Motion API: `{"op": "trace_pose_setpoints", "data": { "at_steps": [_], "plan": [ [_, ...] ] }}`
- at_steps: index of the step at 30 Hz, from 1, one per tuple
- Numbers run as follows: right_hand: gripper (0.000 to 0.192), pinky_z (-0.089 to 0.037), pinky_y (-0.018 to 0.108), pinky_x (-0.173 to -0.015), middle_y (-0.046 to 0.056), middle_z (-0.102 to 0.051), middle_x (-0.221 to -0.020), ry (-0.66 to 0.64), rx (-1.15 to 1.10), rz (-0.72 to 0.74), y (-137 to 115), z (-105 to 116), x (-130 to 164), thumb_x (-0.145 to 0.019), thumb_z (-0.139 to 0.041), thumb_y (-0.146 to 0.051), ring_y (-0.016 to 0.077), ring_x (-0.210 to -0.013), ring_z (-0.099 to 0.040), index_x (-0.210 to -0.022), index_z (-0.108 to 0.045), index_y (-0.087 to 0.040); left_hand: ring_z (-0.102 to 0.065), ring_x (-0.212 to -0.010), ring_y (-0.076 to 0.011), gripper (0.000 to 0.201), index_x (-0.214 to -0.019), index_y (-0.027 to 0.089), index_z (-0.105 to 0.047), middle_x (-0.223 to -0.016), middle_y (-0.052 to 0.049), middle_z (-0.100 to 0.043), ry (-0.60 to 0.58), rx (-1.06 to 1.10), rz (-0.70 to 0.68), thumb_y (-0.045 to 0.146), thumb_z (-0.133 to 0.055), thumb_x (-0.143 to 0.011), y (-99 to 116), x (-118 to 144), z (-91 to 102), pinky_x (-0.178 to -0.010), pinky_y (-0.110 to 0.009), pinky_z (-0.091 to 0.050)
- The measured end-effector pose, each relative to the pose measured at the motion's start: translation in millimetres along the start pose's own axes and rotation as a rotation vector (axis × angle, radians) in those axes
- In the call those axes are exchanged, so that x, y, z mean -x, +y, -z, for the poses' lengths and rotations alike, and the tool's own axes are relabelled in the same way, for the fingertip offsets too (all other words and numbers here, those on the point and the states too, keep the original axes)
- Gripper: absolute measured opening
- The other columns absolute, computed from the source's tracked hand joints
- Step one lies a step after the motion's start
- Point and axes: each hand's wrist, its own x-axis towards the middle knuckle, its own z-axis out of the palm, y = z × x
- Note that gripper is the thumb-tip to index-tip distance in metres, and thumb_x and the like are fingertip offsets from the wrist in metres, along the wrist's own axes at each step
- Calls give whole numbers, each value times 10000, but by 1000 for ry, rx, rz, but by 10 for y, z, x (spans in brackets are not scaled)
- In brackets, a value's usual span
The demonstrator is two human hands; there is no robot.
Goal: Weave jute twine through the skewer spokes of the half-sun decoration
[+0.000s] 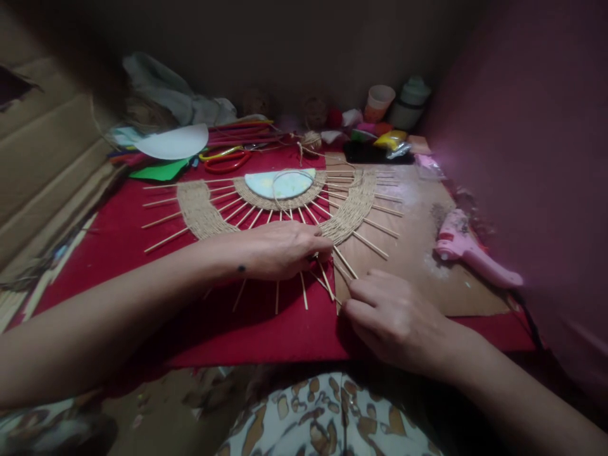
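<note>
A red cloth (142,297) covers the work surface, and on it lies the landmark: a sunburst weaving (280,209) of thin wooden sticks fanning out from a pale half-round centre (280,183), with bands of jute twine woven through them. A sheet of brown cardboard (427,253) lies under the weaving's right side. On that cardboard, well to the right of the weaving, rests a pink glue gun (468,250). Beyond the weaving, at its far left edge, lie red-handled scissors (225,158), and beyond its far right stand a cup (379,101) and a jar (409,104).

The left hand (280,250) lies palm down over the weaving's near spokes, fingers curled and pinched together at its right edge; what they pinch is hidden, likely twine. The right hand (389,313), just right of the near spokes, is closed with fingertips nipping the end of a stick (339,288).

The weaving looks light and flat, yet likely delicate: the sticks seem stiff but snappable, the twine soft and apt to slide along them. It would probably be safest held flat, pressed near the woven bands or centre, not lifted by the loose stick ends.
</note>
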Motion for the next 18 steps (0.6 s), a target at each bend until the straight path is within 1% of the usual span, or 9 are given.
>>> {"op": "trace_pose_setpoints", "data": {
  "at_steps": [2, 4, 8, 12, 15, 18],
  "plan": [
    [289, -271, 304, -551, 25, -477, -622, 0, 39, -2, 27, 9, -7, -861, -419, -66, 143, -577, -340, -624, -545, -172, -501, -694, -131, 55, -883, 188, -574, -803, -27, -566, 7, 7, -8, 178, -523, -867, -2, -1, 1, -592, -243, -343],
    [294, -272, 303, -543, 30, -483, -618, 29, 121, -37, 92, 39, -22, -868, -412, -75, 143, -574, -351, -628, -551, -171, -516, -718, -135, 62, -897, 187, -580, -829, -34, -577, 16, 15, -17, 183, -523, -874, -9, -1, -6, -608, -242, -356],
    [265, -293, 294, -540, 40, -505, -627, 78, 284, -129, 295, 170, -108, -882, -450, -149, 142, -584, -403, -662, -597, -166, -539, -763, -141, 79, -931, 195, -588, -878, -41, -594, 9, 65, -3, 205, -523, -886, -26, 8, -11, -648, -246, -383],
    [248, -279, 289, -526, 39, -538, -644, 117, 348, -264, 504, 263, -231, -871, -482, -205, 138, -580, -439, -665, -619, -189, -542, -789, -134, 99, -961, 209, -573, -929, -30, -601, 27, 131, 1, 189, -509, -889, -28, 38, -13, -667, -245, -392],
    [205, -280, 281, -533, 38, -579, -706, 131, 304, -391, 628, 205, -271, -857, -499, -216, 133, -600, -470, -695, -623, -191, -535, -796, -127, 104, -968, 205, -539, -938, -16, -597, 63, 167, 32, 177, -512, -872, -23, 80, -31, -669, -243, -394],
    [169, -301, 277, -568, 38, -594, -735, 141, 252, -464, 697, 73, -248, -848, -511, -211, 137, -640, -491, -722, -620, -182, -523, -822, -138, 128, -985, 195, -509, -953, -25, -574, 113, 142, 66, 183, -521, -858, -17, 122, -53, -686, -252, -402]
  ]
}}
